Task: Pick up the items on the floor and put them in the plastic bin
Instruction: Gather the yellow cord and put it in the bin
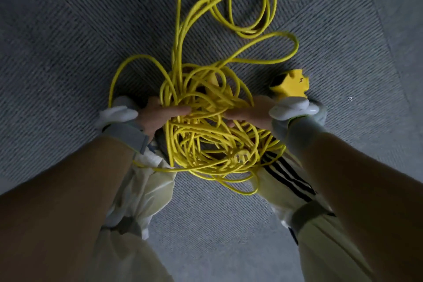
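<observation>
At the centre of the frame, a tangled yellow cord (206,121) bunches in thin round loops over ribbed grey carpet (68,52), trailing to the top. The left hand (160,114) and right hand (247,112) both clutch the tangle.

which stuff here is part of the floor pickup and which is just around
Part of the job:
tangled yellow extension cord
yellow plastic socket block
left hand and right hand, both gripping the tangle

Just around:
grey carpet tile floor
white wrist-worn devices
</observation>
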### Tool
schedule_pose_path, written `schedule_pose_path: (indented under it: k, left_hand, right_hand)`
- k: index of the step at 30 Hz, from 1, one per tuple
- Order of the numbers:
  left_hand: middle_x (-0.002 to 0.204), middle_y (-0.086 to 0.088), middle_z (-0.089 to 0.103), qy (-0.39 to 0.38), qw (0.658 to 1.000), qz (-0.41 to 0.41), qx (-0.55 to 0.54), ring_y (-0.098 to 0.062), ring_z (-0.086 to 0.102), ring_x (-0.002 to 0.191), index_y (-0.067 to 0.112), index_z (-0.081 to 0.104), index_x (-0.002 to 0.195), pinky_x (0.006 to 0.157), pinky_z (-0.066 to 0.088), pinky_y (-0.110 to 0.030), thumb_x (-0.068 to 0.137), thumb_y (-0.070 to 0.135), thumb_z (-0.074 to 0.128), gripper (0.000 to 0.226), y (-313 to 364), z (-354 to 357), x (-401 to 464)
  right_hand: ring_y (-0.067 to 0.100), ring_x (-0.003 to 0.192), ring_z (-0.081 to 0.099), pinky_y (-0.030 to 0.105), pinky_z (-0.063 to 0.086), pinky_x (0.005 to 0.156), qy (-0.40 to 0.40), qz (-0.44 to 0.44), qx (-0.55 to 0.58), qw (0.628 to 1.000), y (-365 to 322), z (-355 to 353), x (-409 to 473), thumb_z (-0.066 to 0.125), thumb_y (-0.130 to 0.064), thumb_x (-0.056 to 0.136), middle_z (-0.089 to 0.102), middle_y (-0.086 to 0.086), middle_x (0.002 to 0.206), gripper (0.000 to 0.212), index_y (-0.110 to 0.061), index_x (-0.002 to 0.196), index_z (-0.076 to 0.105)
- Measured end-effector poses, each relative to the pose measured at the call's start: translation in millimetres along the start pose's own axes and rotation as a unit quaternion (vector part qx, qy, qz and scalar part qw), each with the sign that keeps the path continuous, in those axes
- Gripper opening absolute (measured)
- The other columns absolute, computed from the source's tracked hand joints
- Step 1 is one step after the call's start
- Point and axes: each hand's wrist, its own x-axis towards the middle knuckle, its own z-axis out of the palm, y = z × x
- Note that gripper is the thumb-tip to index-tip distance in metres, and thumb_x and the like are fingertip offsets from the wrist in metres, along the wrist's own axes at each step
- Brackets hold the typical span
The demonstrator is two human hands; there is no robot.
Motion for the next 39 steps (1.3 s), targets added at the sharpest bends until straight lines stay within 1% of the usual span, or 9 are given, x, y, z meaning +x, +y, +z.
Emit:
schedule_pose_path:
  k: [2,6,11,15,18,21,27,35,39]
  left_hand:
    - [0.113,-0.009,0.070,0.016,0.999,0.008,-0.036,-0.035,0.065,0.105,0.023,0.063,0.115,0.094,0.048,-0.057,0.034,0.063,0.087,0.093,20,9,-26]
    - [0.119,-0.007,0.068,0.014,0.998,0.043,-0.035,-0.029,0.065,0.107,0.022,0.067,0.114,0.096,0.051,-0.044,0.037,0.060,0.083,0.087,60,12,-62]
    - [0.082,0.002,0.071,-0.013,0.996,0.081,-0.047,-0.007,0.068,0.056,0.021,0.067,0.100,0.049,0.053,-0.018,0.074,0.035,0.072,0.030,109,6,-123]
    - [0.085,0.006,0.073,-0.015,0.989,0.134,-0.066,-0.008,0.070,0.068,0.022,0.069,0.101,0.060,0.050,-0.019,0.073,0.036,0.073,0.032,141,-11,-182]
    - [0.112,0.000,0.071,0.026,0.973,0.212,-0.091,-0.022,0.068,0.104,0.021,0.064,0.121,0.089,0.052,-0.034,0.064,0.041,0.076,0.062,159,-23,-219]
    - [0.118,0.000,0.070,0.059,0.960,0.253,-0.104,-0.022,0.066,0.109,0.024,0.063,0.123,0.101,0.048,-0.040,0.058,0.049,0.078,0.072,169,-44,-256]
    - [0.090,0.009,0.076,0.073,0.944,0.310,-0.090,-0.017,0.071,0.092,0.031,0.073,0.096,0.088,0.053,-0.036,0.052,0.053,0.079,0.050,195,-113,-371]
    - [0.072,0.002,0.076,0.061,0.915,0.371,-0.145,-0.010,0.073,0.061,0.021,0.078,0.073,0.050,0.054,-0.017,0.012,0.064,0.083,0.074,198,-210,-562]
    - [0.070,-0.001,0.076,0.133,0.891,0.396,-0.180,-0.011,0.071,0.057,0.023,0.078,0.071,0.050,0.054,-0.019,0.056,0.045,0.082,0.027,184,-246,-676]
  right_hand:
    - [0.012,0.070,0.054,0.006,0.039,0.050,-0.003,0.001,0.027,1.000,1,-6,-16,0.061,-0.030,0.088,0.067,0.007,0.087,0.028,-0.004,0.090,0.071]
    - [0.025,0.091,0.068,0.019,0.055,0.078,0.031,0.016,0.073,0.997,-8,-23,-39,0.068,-0.029,0.082,0.075,0.006,0.091,0.024,-0.009,0.095,0.073]
    - [0.003,0.044,0.058,0.012,0.047,0.049,0.092,0.002,0.115,0.989,-40,-49,-80,0.072,-0.032,0.077,0.056,-0.013,0.033,0.023,-0.018,0.061,0.062]
    - [0.013,0.059,0.058,0.026,0.049,0.069,0.125,-0.031,0.134,0.983,-76,-65,-126,0.072,-0.031,0.077,0.063,-0.003,0.053,0.025,-0.017,0.059,0.061]
    - [0.002,0.038,0.054,0.014,0.045,0.045,0.127,-0.066,0.151,0.978,-106,-74,-161,0.072,-0.026,0.077,0.057,-0.008,0.036,0.026,-0.017,0.057,0.059]
    - [-0.001,0.029,0.049,0.009,0.038,0.035,0.117,-0.105,0.165,0.974,-130,-76,-194,0.071,-0.017,0.078,0.055,-0.009,0.033,0.023,-0.013,0.059,0.060]
    - [0.008,0.047,0.049,0.021,0.036,0.050,0.141,-0.182,0.111,0.967,-215,-72,-296,0.071,-0.021,0.078,0.055,-0.008,0.039,0.024,-0.018,0.056,0.061]
    - [0.014,0.049,0.045,0.018,0.036,0.042,0.153,-0.281,0.040,0.946,-343,-41,-465,0.070,-0.022,0.078,0.055,0.002,0.056,0.024,-0.013,0.058,0.061]
    - [0.012,0.047,0.045,0.021,0.037,0.049,0.149,-0.354,0.020,0.923,-396,-9,-560,0.067,-0.020,0.079,0.053,-0.002,0.047,0.026,-0.013,0.056,0.057]
